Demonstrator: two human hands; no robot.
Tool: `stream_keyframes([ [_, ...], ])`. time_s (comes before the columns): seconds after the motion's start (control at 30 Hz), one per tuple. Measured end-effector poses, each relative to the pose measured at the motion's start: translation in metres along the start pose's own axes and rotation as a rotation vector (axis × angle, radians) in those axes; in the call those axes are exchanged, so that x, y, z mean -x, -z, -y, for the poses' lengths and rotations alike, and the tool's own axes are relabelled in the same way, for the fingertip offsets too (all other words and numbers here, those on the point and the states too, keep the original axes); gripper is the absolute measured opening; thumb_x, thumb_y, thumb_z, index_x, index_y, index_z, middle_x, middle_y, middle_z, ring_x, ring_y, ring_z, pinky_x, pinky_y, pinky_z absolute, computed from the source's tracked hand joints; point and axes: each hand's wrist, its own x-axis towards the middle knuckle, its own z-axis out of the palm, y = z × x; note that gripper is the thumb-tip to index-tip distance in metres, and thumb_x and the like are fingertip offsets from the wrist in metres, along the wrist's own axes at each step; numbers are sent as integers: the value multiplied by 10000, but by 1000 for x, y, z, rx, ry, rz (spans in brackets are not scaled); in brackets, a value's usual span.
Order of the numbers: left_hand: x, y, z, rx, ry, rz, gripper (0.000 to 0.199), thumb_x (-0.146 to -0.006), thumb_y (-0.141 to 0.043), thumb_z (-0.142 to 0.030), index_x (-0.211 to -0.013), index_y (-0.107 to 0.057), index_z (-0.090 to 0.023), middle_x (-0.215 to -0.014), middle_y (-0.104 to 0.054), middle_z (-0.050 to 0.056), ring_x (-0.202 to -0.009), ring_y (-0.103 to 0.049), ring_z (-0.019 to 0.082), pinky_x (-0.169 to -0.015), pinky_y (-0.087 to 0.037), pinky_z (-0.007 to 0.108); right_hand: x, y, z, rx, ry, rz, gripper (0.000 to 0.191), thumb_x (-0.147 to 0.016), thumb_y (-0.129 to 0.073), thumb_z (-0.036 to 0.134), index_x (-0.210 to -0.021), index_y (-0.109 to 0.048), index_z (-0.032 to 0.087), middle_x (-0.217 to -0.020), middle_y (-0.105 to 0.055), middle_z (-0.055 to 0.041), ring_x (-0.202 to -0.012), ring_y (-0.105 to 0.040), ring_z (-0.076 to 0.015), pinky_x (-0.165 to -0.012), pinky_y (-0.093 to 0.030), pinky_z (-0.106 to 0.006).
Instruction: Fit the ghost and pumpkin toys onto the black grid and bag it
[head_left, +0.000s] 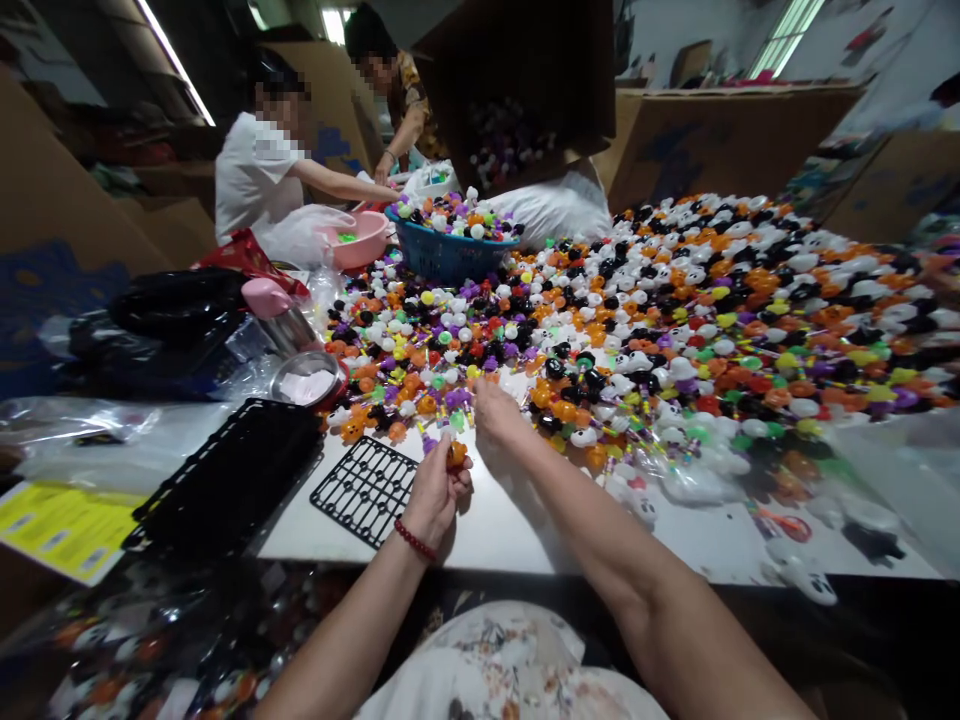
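Observation:
My left hand [439, 487] is closed around small plastic toys, among them an orange pumpkin piece [456, 455] and a purple one at the fingertips. Just left of that hand lies a black plastic grid tray [358, 492] on the white table [487, 530]. Farther out, my right hand [495, 408] reaches into the near edge of the toy pile [442, 345]. Its fingers are bent down among the pieces, and whatever they grip is hidden. Orange, black, white, purple and green toys lie around it.
A stack of black grid trays [232, 480] sits at left, beside a metal bowl [306, 380] and a pink-lidded flask [277, 312]. Behind the pile stand a blue basket [450, 258] of toys and a pink basin [360, 245]. Two people work at the back left near cardboard boxes [720, 140].

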Motion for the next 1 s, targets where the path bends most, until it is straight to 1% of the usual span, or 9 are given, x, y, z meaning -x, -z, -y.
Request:
stream_keyframes([
  [0.1,1,2,-6,-18,-33,-16,503,-741,-668,-643,-797,-479,-180,-552,-551,-37,-356,-387,24,-345,-219,122,32,15,-3,-282,-82,-51,372,-889,-423,177,-1252,-501,153,-1029,-667,-114,-875,-603,-235,-771,-430,-313],
  [0.2,1,1,-6,-16,-33,-16,473,-740,-681,-611,-794,-472,-190,-532,-522,-62,-336,-337,17,-345,-203,127,75,23,-8,-556,-71,-87,326,-894,-392,227,-1142,-602,204,-856,-666,-38,-762,-588,-201,-722,-436,-297],
  [0.3,2,-7,-2,-43,-69,-19,456,-739,-689,-590,-804,-481,-189,-544,-511,-69,-355,-356,20,-346,-198,128,109,24,-15,-713,-36,-83,307,-884,-415,261,-1038,-676,213,-754,-634,1,-687,-564,-166,-661,-435,-271],
  [0.37,4,-12,3,-78,-106,-7,455,-739,-688,-589,-812,-489,-187,-560,-510,-66,-381,-390,28,-349,-203,130,122,24,-18,-750,-6,-113,314,-875,-424,251,-1027,-696,214,-756,-643,5,-695,-572,-155,-666,-446,-265],
  [0.53,10,-19,9,-172,-174,43,458,-758,-654,-615,-783,-482,-191,-560,-495,-66,-403,-403,37,-360,-221,142,132,29,-23,-730,95,-187,299,-874,-442,210,-977,-723,208,-908,-717,-30,-842,-639,-166,-798,-490,-298],
  [0.63,13,-19,10,-231,-201,37,454,-769,-640,-619,-782,-480,-194,-581,-500,-62,-428,-427,44,-370,-230,148,134,31,-24,-733,119,-193,236,-899,-512,265,-987,-718,192,-940,-729,-46,-808,-653,-162,-759,-501,-287],
  [0.83,15,-17,11,-306,-204,31,453,-787,-626,-618,-751,-465,-196,-568,-470,-71,-420,-406,47,-380,-248,166,136,25,-25,-776,105,-167,191,-887,-624,333,-957,-747,204,-942,-757,-46,-862,-691,-180,-781,-518,-293],
  [0.93,15,-18,11,-323,-192,41,446,-791,-634,-607,-742,-478,-192,-545,-463,-73,-403,-376,44,-377,-243,175,136,23,-26,-803,59,-170,211,-853,-671,353,-980,-752,205,-968,-761,-51,-843,-703,-186,-780,-541,-306],
  [1.0,14,-19,11,-310,-177,44,435,-791,-633,-599,-752,-477,-195,-550,-476,-72,-402,-392,47,-371,-231,171,137,23,-27,-813,50,-173,229,-845,-676,361,-993,-754,205,-986,-762,-56,-853,-709,-195,-777,-553,-311],
])
